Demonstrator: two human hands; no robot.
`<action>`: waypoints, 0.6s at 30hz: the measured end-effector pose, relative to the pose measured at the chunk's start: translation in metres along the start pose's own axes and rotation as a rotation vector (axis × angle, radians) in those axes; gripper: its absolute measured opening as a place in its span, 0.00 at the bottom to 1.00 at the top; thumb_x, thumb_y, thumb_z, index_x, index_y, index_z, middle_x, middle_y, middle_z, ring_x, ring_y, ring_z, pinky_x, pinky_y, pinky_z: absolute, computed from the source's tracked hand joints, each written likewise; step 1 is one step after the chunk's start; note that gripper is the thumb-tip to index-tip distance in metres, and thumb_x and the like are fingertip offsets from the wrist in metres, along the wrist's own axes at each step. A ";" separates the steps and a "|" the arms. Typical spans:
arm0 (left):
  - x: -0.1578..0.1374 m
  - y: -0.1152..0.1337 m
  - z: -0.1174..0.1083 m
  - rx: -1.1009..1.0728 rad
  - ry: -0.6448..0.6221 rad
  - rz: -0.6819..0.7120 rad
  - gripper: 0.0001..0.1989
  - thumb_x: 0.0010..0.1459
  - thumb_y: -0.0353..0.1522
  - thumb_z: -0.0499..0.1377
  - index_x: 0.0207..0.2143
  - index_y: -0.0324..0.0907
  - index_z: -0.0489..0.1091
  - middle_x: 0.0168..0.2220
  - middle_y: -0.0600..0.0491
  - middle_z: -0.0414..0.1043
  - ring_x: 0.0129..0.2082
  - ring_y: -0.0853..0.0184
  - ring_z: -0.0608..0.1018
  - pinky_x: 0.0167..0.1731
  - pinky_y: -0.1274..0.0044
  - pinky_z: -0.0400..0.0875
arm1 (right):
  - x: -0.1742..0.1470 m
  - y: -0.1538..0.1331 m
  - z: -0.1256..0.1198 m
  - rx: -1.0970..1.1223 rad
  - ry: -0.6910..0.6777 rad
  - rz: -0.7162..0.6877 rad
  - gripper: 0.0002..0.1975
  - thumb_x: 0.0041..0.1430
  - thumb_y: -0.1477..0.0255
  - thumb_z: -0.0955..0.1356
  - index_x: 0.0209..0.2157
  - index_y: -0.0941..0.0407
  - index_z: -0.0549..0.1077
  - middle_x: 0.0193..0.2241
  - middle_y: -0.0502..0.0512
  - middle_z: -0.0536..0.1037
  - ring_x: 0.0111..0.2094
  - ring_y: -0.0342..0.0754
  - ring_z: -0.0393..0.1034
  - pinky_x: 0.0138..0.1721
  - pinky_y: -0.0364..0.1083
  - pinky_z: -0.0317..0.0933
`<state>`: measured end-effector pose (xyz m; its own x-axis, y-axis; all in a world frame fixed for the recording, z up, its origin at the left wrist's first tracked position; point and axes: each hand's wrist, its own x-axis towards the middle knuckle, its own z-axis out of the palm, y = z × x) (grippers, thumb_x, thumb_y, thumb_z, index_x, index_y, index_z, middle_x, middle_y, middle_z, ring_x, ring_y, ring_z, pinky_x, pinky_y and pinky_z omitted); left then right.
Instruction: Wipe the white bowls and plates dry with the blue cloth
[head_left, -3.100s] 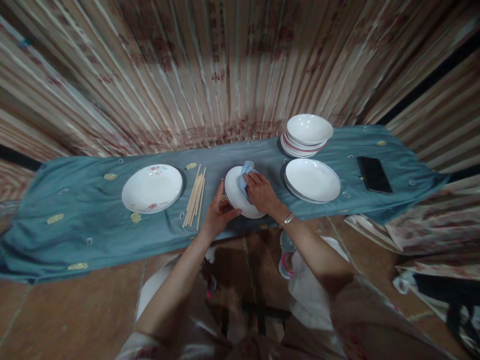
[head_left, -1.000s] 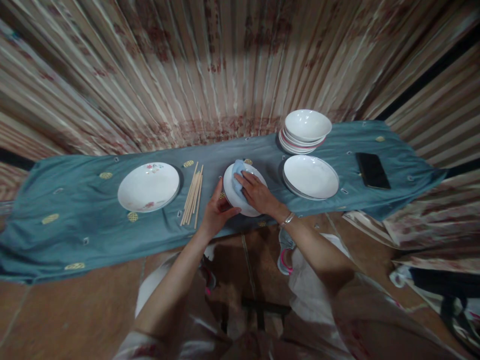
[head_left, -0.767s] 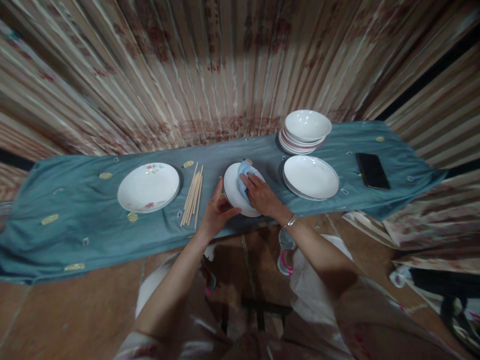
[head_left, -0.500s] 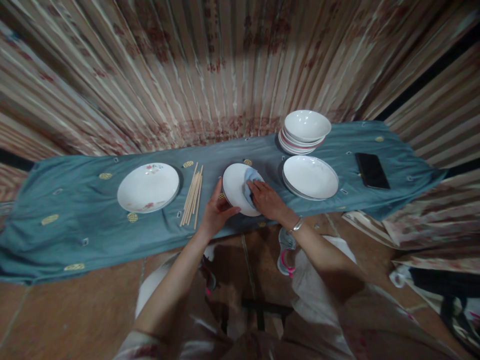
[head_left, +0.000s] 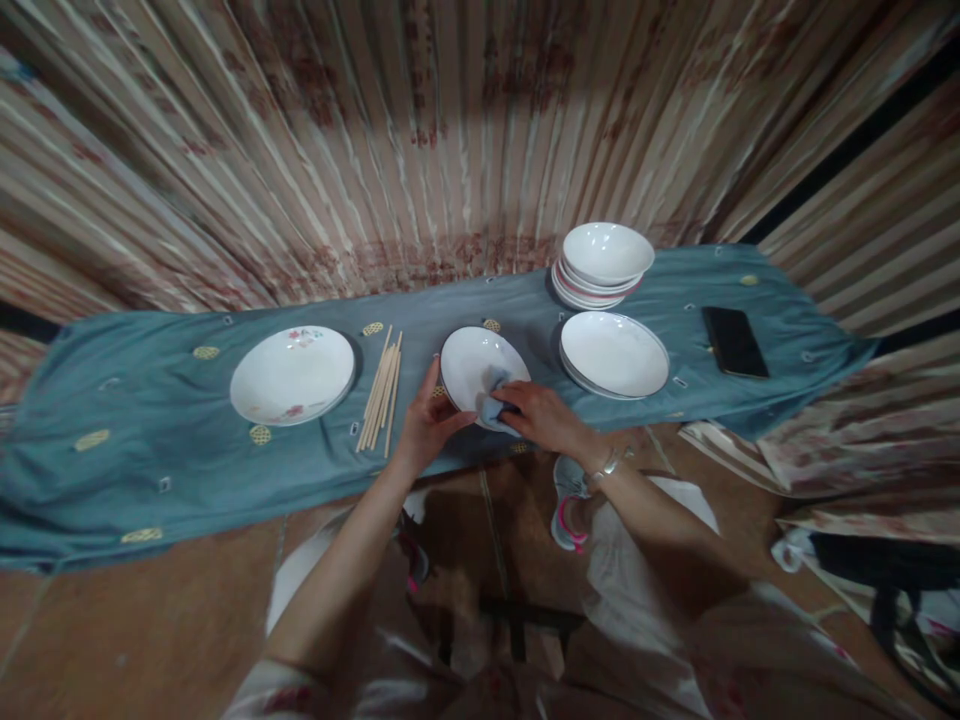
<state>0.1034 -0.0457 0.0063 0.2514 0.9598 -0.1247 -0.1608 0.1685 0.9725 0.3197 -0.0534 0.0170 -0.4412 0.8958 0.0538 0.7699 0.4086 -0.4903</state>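
Note:
A white plate (head_left: 469, 360) is in front of me, gripped at its left and near rim by my left hand (head_left: 429, 425), thumb over the edge. My right hand (head_left: 544, 412) is closed around a bunched light-blue cloth (head_left: 493, 400) and presses it onto the near right part of the plate. Part of the cloth is hidden under the fingers. Just left of my left hand lies a bundle of wooden chopsticks (head_left: 382, 395). To the right of my right hand sits a small stack of white plates (head_left: 615, 355).
A large white dish with red flowers (head_left: 292, 375) stands on the left of the teal tablecloth (head_left: 172, 420). Stacked white bowls (head_left: 607, 255) are at the back right, and a black phone (head_left: 735, 340) lies farther right. A pleated curtain (head_left: 450, 150) hangs behind the table.
My right hand has drawn the cloth from the plate's upper right toward its near edge. My left hand keeps its hold on the rim. The view has shifted slightly.

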 end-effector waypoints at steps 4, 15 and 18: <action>0.001 -0.002 -0.001 -0.015 -0.026 0.004 0.69 0.39 0.37 0.77 0.74 0.42 0.35 0.45 0.48 0.82 0.44 0.59 0.82 0.47 0.68 0.77 | 0.003 -0.001 0.008 0.141 0.055 -0.078 0.16 0.62 0.78 0.68 0.51 0.57 0.77 0.49 0.61 0.80 0.51 0.52 0.75 0.53 0.49 0.66; -0.002 -0.001 -0.002 -0.001 -0.037 0.016 0.65 0.42 0.36 0.76 0.74 0.41 0.39 0.45 0.46 0.81 0.44 0.58 0.82 0.50 0.65 0.75 | 0.036 -0.015 0.022 0.359 0.190 -0.158 0.19 0.59 0.79 0.67 0.51 0.55 0.76 0.48 0.58 0.78 0.50 0.51 0.74 0.54 0.51 0.67; -0.003 0.000 -0.002 0.019 -0.038 0.025 0.65 0.42 0.35 0.75 0.74 0.39 0.38 0.44 0.46 0.81 0.44 0.57 0.82 0.49 0.65 0.76 | 0.047 -0.021 0.022 0.381 0.233 -0.146 0.20 0.59 0.78 0.66 0.53 0.55 0.75 0.52 0.59 0.76 0.54 0.51 0.72 0.58 0.52 0.65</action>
<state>0.1008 -0.0481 0.0063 0.2840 0.9543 -0.0933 -0.1493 0.1402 0.9788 0.2727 -0.0243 0.0104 -0.3833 0.8670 0.3183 0.4638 0.4787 -0.7455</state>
